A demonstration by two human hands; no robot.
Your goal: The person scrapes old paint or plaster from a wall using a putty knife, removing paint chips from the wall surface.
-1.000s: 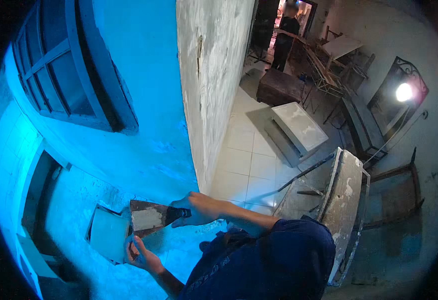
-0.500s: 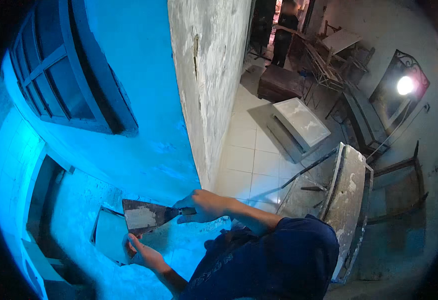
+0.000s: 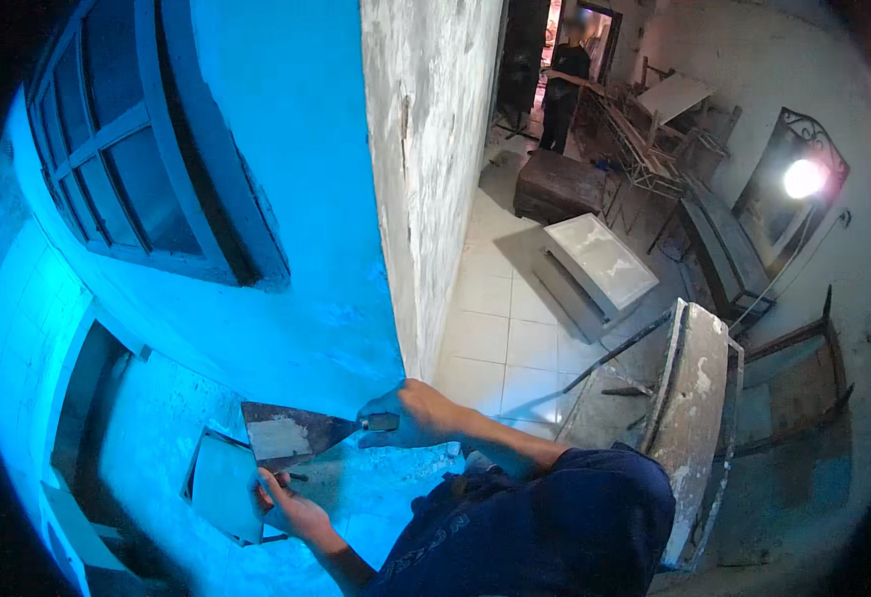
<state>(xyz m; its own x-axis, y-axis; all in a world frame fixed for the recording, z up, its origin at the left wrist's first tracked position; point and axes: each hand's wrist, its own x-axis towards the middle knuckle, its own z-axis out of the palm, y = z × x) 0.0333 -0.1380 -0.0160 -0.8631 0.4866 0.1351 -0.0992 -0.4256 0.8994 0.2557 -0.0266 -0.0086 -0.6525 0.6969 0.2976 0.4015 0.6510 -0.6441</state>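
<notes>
My right hand (image 3: 405, 413) is closed round the handle of a broad putty knife (image 3: 286, 436), whose wide blade points left and carries a pale, dried-looking smear. Just below the blade is my left hand (image 3: 294, 509), its fingers curled and its thumb at the blade's lower corner. A short dark stub (image 3: 298, 478) shows beside the left thumb; what it belongs to is hidden. Beyond the knife rises a wall corner (image 3: 400, 338), lit blue on one face and patchy grey-white on the other.
A barred window (image 3: 122, 159) is in the blue wall. On the floor below lies a pale square panel (image 3: 226, 493). To the right stand a worn board (image 3: 694, 398), a white-topped low table (image 3: 604, 261), a brown box (image 3: 560, 187) and a bright lamp (image 3: 805, 179). Another person (image 3: 565, 85) stands at the back.
The view has shifted slightly, so the room sits a little lower. My hands and the putty knife keep nearly the same pose; the dark stub by my left thumb now shows.
</notes>
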